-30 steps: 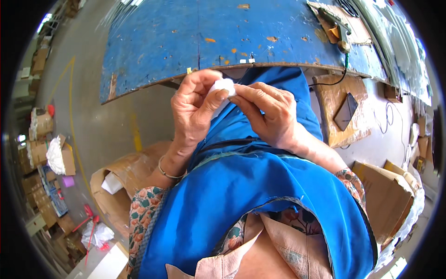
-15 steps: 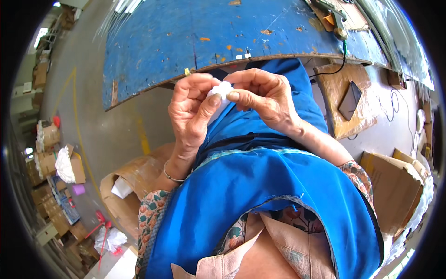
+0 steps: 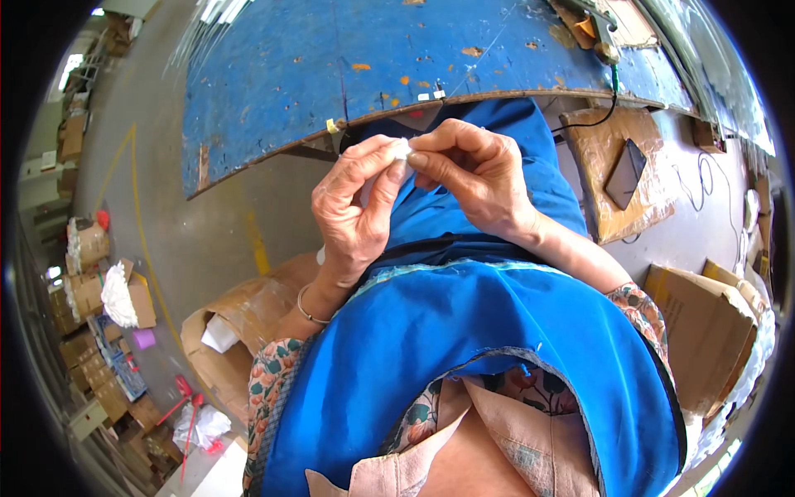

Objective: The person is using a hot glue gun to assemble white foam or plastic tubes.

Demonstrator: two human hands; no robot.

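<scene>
White, small and soft-looking, the wad [image 3: 401,151] sits pinched between the fingertips of my left hand [image 3: 356,211] and right hand [image 3: 474,178], both closed narrow on it, just near of the blue table [image 3: 397,66] edge, above my blue apron [image 3: 464,348].

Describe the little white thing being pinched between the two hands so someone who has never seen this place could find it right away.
Start at the big worn blue table across the top of the view, then drop to its near edge, where the left hand and right hand meet above a blue apron. The small white piece sits pinched between their fingertips, the only white thing against the skin and blue cloth there.
</scene>
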